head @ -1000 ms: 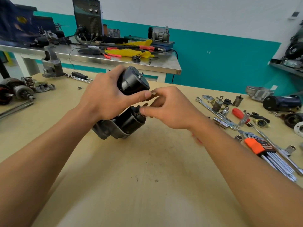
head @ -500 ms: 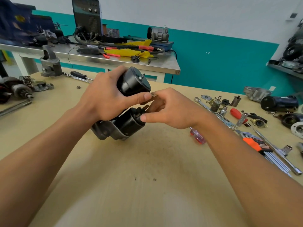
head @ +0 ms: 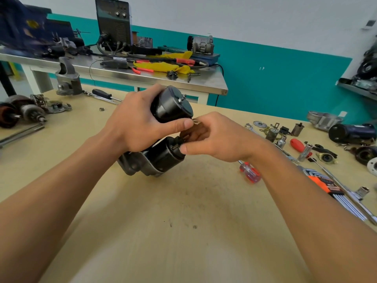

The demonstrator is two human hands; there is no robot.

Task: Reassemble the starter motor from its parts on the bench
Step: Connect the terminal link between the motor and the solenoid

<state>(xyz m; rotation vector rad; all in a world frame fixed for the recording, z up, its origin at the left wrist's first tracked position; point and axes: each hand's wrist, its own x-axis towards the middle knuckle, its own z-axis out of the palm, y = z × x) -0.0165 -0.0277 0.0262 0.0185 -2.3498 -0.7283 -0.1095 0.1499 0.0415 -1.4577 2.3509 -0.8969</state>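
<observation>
In the head view, you are gripping the motor with your left hand. Your fingers are wrapping round its upper cylinder and your thumb is pressing along the near side. The motor is sitting tilted at mid-bench, with its grey nose resting on the wood at the left and its cylinders rising to the right. Your right hand is meeting it from the right, fingers curling into the gap between the cylinders and thumb touching the lower one's end. Whether those fingers are pinching anything, I cannot tell. A screwdriver is lying beside your right wrist.
</observation>
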